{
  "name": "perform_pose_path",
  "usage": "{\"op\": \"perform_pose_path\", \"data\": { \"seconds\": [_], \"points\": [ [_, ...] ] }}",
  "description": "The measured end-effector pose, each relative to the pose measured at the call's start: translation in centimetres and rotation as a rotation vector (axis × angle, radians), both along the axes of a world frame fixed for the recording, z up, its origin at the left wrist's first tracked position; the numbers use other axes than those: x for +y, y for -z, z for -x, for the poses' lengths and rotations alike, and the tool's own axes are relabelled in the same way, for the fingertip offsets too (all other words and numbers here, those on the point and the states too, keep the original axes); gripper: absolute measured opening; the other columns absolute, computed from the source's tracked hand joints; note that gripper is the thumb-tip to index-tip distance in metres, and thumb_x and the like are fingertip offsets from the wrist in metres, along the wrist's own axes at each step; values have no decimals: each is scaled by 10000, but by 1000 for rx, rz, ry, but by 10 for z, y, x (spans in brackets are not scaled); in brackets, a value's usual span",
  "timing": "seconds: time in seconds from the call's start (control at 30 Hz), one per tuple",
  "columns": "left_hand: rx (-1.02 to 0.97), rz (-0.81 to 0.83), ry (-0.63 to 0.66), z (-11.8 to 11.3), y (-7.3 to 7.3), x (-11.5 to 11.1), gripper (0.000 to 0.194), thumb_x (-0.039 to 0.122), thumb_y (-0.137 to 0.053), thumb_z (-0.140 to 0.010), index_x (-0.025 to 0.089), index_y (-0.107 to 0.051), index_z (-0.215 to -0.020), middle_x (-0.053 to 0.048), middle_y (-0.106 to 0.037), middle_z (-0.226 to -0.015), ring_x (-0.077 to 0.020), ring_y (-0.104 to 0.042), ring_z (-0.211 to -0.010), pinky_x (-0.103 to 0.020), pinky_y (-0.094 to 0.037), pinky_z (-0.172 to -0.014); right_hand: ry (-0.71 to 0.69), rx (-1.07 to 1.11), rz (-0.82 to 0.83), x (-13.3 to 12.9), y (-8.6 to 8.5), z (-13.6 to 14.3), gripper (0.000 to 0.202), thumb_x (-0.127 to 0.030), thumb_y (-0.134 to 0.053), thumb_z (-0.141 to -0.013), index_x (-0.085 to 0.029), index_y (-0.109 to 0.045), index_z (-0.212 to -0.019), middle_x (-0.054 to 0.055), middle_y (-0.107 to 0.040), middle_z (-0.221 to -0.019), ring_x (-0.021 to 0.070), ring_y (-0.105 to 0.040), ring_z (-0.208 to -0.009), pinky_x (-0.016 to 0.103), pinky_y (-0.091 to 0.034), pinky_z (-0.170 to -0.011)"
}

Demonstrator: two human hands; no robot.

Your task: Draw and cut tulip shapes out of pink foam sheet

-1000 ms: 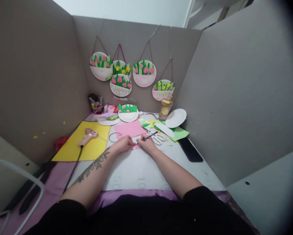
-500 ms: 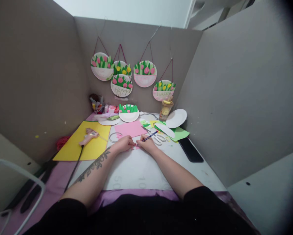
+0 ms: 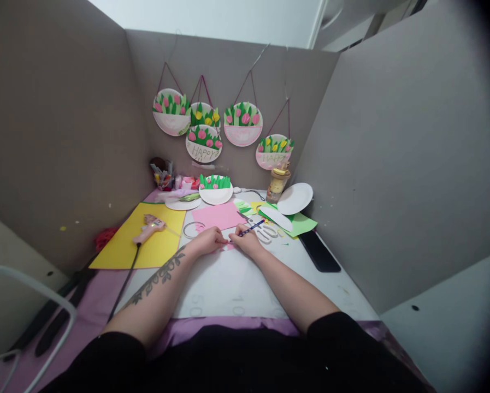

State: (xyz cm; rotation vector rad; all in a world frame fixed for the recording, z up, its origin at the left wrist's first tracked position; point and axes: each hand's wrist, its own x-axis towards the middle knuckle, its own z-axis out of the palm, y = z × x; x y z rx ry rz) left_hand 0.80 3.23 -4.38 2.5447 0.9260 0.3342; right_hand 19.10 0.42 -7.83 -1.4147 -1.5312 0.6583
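My right hand (image 3: pixel 247 241) is closed around a dark blue patterned pencil (image 3: pixel 253 226), its tip slanting down to the left. Under the tip, a small pink paper piece (image 3: pixel 228 247) lies on the white table mat (image 3: pixel 228 284). The fingers of my left hand (image 3: pixel 208 241) are pinched together and press on that piece, partly hiding it. Just beyond my hands is a larger pink sheet (image 3: pixel 215 216). To the right rests a pair of scissors (image 3: pixel 266 233) with pale handles, and a thin grey ring (image 3: pixel 193 230) lies to the left.
A pink glue gun (image 3: pixel 148 231) lies on a yellow sheet (image 3: pixel 117 248), its cord trailing forward. A dark phone (image 3: pixel 319 252), white paper plates (image 3: pixel 296 198) and a drink cup (image 3: pixel 276 188) stand or lie at right. A flower-decorated plate (image 3: pixel 215 195) leans behind; several hang above.
Both hands and the pencil stay almost in place, with the pencil perhaps shifted very slightly. The whole view has moved by a few pixels.
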Motion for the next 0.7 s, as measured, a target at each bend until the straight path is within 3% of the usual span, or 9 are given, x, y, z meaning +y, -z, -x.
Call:
{"op": "perform_pose_path", "data": {
  "seconds": [0.17,0.7],
  "points": [
    [4,-7,0,-1,-3,-2,210,260,-554,-819,166,-740,-789,-61,-613,-876,-132,-559,-728,-209,-404,-690,70,-21,-21,1,1,0,217,-329,-556,-650,-210,-401,-556,-69,-406,-493,112,-395,-524,230,-317,-526],
    [0,-6,5,0,0,0,198,275,-570,-809,172,-739,-817,-61,-616,-904,-135,-565,-739,-214,-407,-722,104,-38,-36,0,0,1,214,-322,-556,-645,-211,-403,-544,-69,-408,-489,115,-404,-521,231,-328,-532]
  ]
}}
